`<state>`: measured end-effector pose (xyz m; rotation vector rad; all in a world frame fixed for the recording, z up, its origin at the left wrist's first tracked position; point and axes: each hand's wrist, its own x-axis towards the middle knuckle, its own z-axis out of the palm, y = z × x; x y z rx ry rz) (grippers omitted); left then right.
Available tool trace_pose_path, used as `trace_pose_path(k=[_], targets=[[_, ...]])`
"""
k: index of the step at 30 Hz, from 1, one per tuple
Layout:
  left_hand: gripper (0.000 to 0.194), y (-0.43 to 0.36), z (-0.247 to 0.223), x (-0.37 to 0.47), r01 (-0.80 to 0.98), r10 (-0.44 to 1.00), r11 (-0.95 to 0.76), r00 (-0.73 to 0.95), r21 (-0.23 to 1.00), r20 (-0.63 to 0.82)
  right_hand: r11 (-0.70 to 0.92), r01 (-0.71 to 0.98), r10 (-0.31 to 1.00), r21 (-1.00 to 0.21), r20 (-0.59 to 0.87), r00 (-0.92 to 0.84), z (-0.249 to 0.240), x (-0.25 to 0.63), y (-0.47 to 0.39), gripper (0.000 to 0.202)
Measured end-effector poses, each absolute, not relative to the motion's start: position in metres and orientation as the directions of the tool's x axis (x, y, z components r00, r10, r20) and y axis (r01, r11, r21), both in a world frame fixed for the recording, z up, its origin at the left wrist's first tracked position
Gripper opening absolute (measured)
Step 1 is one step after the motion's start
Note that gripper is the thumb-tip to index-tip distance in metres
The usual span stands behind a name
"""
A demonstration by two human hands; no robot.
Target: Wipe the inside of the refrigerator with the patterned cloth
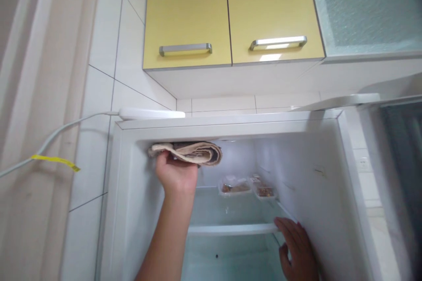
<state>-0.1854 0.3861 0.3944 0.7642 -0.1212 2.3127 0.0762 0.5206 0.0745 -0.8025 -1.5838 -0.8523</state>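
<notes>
My left hand (176,173) is raised inside the open fridge (231,125), closed on a folded beige and brown cloth (194,153). The cloth is pressed up against the fridge's ceiling near its upper left corner. Lower on the right, my right hand (295,246) rests at the right end of a shelf's front edge (232,229), by the inner side wall. Its fingers are stretched out and the thumb is apart; I see nothing held in it.
Two clear plastic boxes of food (235,185) stand at the back of the shelf. The fridge door (395,175) hangs open on the right. A white device with a cable (151,114) lies on top of the fridge. Yellow cabinets (187,9) hang above.
</notes>
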Motion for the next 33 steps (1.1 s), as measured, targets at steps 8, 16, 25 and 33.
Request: trace_pose_path(k=[8,16,25,33], targets=[[0.024,0.391,0.406,-0.11,-0.538,0.514,-0.838,-0.726,0.088,0.457,0.567,0.824,0.131,0.004,0.987,-0.095,0.076,0.071,0.514,0.064],[0.038,0.426,0.399,-0.031,-0.87,0.865,-0.338,-0.137,0.359,0.482,0.645,0.734,0.253,-0.211,0.966,0.055,0.088,0.065,0.5,0.048],[0.023,0.39,0.397,-0.041,-0.823,0.836,-0.412,-0.17,0.392,0.521,0.633,-0.327,0.77,-0.702,0.614,0.171,0.251,0.021,0.432,0.04],[0.019,0.368,0.369,-0.092,-0.327,0.642,-0.757,-0.528,0.565,0.555,0.267,-0.865,0.742,-0.425,0.664,-0.097,0.356,-0.017,0.398,0.019]])
